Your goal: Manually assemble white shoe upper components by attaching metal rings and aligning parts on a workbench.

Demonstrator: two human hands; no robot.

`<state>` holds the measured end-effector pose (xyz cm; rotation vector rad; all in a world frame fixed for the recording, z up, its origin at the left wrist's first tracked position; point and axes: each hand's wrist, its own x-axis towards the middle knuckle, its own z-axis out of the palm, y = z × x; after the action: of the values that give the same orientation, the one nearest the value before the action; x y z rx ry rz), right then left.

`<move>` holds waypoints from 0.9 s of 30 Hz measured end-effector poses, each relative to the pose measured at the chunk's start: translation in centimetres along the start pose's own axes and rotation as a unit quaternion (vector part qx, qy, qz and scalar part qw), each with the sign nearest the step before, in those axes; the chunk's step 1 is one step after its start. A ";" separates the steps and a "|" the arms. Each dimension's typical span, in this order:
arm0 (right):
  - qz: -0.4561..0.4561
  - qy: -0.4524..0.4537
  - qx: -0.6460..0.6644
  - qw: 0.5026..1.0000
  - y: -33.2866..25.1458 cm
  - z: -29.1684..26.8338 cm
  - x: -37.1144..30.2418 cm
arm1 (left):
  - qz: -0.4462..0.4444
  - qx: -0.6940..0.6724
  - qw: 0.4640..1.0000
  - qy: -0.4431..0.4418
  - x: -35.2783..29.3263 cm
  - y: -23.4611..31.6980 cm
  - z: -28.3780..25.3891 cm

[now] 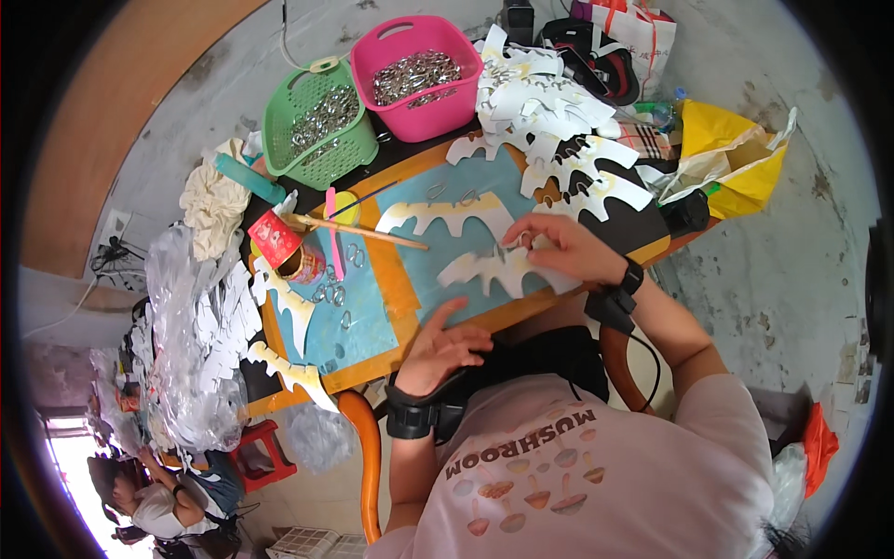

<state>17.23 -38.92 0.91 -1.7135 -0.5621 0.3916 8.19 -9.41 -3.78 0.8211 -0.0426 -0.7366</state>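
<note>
My right hand (565, 249) pinches a small metal ring, partly hidden by the fingers, above a white scalloped piece (507, 271) with a yellowish edge. That piece is blurred and lies on the blue mat near the table's front edge. My left hand (441, 350) is held over the front edge, fingers spread, with nothing in it. Just beyond, a second scalloped piece (451, 217) lies flat, with metal rings (468, 197) along its upper edge. A thin wooden stick (368, 232) points toward it from the red tin (303, 265).
At the back stand a green basket (317, 166) and a pink basket (445, 112), both full of metal rings. White pieces (545, 102) pile up at the back right, by a yellow bag (731, 154). Plastic bags (182, 326) heap at the left; a person (172, 498) sits beyond.
</note>
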 end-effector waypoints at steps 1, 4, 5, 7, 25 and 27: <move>-0.017 0.010 -0.037 0.999 -0.5 -1.3 0.1 | -0.008 0.061 0.998 0.006 -0.4 0.5 0.7; 0.008 0.045 -0.115 0.992 -1.3 -5.5 0.2 | 0.000 0.186 0.982 0.040 -0.7 1.1 2.1; 0.020 0.048 -0.122 0.991 -1.2 -7.3 0.5 | 0.014 0.177 0.983 0.041 -0.7 1.0 1.9; 0.010 0.087 -0.153 0.984 -1.1 -10.4 1.0 | 0.043 0.159 0.985 0.044 -0.4 0.6 1.3; 0.068 0.066 -0.139 0.986 3.3 -16.1 -6.0 | 0.202 0.037 0.977 0.054 2.0 -1.1 3.4; 0.055 0.154 -0.401 0.901 2.3 -13.7 -6.7 | 0.200 0.009 0.979 0.045 2.2 -0.8 3.7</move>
<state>19.51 -54.22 1.33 -2.5493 -0.4103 -0.0680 8.26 -13.51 -2.26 0.8303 -0.1302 -0.3203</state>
